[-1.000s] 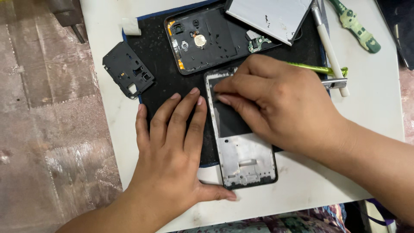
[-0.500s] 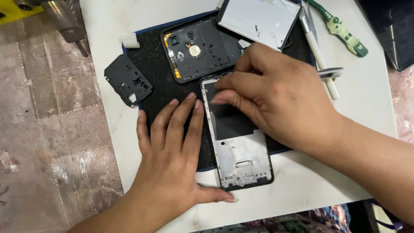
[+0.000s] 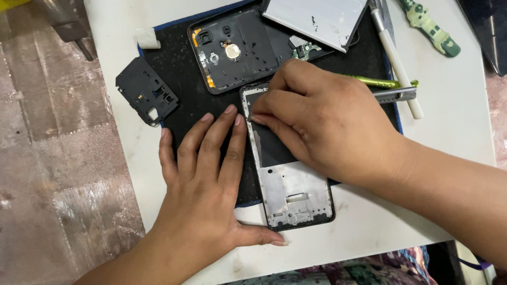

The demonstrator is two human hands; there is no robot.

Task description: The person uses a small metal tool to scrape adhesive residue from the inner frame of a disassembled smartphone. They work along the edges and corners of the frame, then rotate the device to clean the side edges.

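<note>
The left hand (image 3: 203, 184) lies flat, fingers spread, on the black work mat (image 3: 179, 79), its thumb along the near end of the phone frame (image 3: 290, 190) at the mat's near edge. The right hand (image 3: 327, 126) rests curled over the frame's far half, fingertips pressing its dark sheet (image 3: 272, 148); whether it pinches anything is hidden. Beyond lie a back cover (image 3: 237, 53), a small black cover plate (image 3: 147, 97), a grey panel (image 3: 317, 18) and a white tool (image 3: 396, 58).

free: bare table (image 3: 454, 121) right of mat | blocked: back cover (image 3: 237, 50), white panel (image 3: 317, 18), tools crowd far edge
</note>
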